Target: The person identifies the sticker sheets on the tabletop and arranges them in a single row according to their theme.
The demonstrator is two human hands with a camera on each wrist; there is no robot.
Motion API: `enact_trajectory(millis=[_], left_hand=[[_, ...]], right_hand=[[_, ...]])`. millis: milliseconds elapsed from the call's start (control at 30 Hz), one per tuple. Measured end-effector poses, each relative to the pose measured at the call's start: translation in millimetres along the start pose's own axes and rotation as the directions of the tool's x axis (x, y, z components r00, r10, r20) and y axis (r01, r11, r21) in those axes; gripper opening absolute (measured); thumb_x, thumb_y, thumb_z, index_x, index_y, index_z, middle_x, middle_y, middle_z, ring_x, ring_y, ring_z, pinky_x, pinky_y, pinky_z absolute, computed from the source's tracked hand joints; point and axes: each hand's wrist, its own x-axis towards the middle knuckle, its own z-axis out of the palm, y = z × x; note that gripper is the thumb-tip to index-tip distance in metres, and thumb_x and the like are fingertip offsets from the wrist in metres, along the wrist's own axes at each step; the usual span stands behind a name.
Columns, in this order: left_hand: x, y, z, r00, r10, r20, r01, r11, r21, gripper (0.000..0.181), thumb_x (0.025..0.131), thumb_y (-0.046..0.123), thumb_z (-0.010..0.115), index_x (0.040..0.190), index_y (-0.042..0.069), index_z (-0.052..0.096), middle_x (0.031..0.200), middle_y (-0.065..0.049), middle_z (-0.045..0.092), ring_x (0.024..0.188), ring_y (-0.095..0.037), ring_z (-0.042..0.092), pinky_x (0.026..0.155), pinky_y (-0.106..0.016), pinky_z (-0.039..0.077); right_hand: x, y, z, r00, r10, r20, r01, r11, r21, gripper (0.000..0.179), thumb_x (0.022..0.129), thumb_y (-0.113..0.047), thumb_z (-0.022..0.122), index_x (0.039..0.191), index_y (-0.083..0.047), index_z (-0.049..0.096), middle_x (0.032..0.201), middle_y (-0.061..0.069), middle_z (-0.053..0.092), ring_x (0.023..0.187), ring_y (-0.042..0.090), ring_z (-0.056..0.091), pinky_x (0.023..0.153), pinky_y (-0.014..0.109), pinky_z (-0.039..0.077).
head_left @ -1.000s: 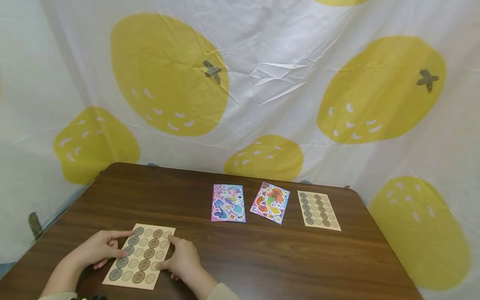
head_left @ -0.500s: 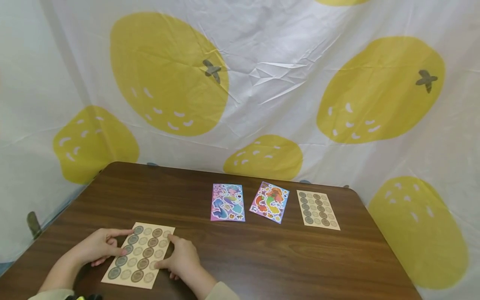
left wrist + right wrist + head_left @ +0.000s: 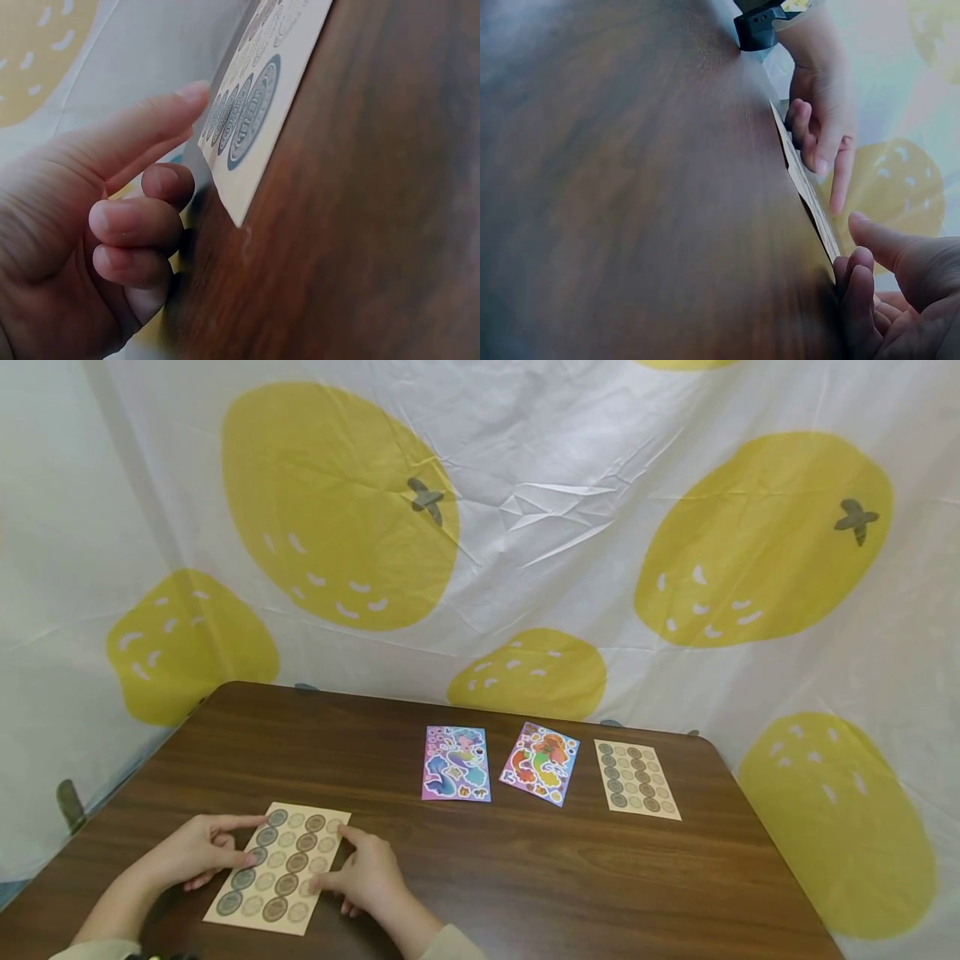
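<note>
A cream sheet of round stamp-like stickers, in grey, tan and brown columns, lies on the brown wooden table at the front left. My left hand touches its left side: index fingertip by the top left corner, thumb lower on the edge. In the left wrist view the other fingers curl beside the sheet, not around it. Along the right side, my right hand rests its index finger near the top corner and its thumb further down. The right wrist view shows the sheet edge-on, very low over the tabletop.
Toward the back of the table lie a blue-haired mermaid sticker sheet, an orange-haired mermaid sticker sheet and a second cream round-sticker sheet. A white curtain with yellow fruit prints hangs behind the table.
Hardly anything differs. Both hands keep their places on the cream sheet's sides, with only a slight shift of the left forearm and of the head view.
</note>
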Motion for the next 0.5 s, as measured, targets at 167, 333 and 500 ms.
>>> enact_trajectory(millis=[167,333,500], left_hand=[[-1.6,-0.5,1.0,1.0,0.0,-0.023,0.0,1.0,0.003,0.071,0.082,0.024,0.076,0.135,-0.011,0.045,0.054,-0.001,0.048,0.035,-0.005,0.039,0.03,-0.021,0.035],[-3.0,2.0,1.7,0.999,0.0,-0.042,0.0,1.0,0.004,0.07,0.082,0.024,0.076,0.135,-0.01,0.045,0.057,-0.004,0.052,0.037,-0.006,0.04,0.032,-0.021,0.036],[-4.4,2.6,2.4,0.999,0.003,-0.053,-0.004,1.0,-0.009,0.069,0.082,0.022,0.076,0.135,-0.01,0.045,0.059,-0.005,0.053,0.039,-0.006,0.041,0.033,-0.022,0.037]], right_hand=[[-1.7,2.2,-2.8,1.0,-0.009,0.028,0.007,0.997,0.083,0.072,0.07,-0.011,0.086,0.134,-0.005,0.054,0.048,-0.001,0.054,0.028,0.008,0.043,0.027,0.028,0.041],[-3.0,4.1,-6.0,0.999,-0.035,0.034,0.03,0.99,0.135,0.071,0.072,-0.01,0.084,0.135,-0.004,0.053,0.052,-0.002,0.058,0.03,0.008,0.046,0.029,0.028,0.043],[-2.1,6.2,-8.8,0.998,-0.053,0.046,0.044,0.984,0.173,0.07,0.073,-0.011,0.084,0.136,-0.005,0.053,0.057,-0.003,0.06,0.034,0.008,0.049,0.032,0.028,0.045]])
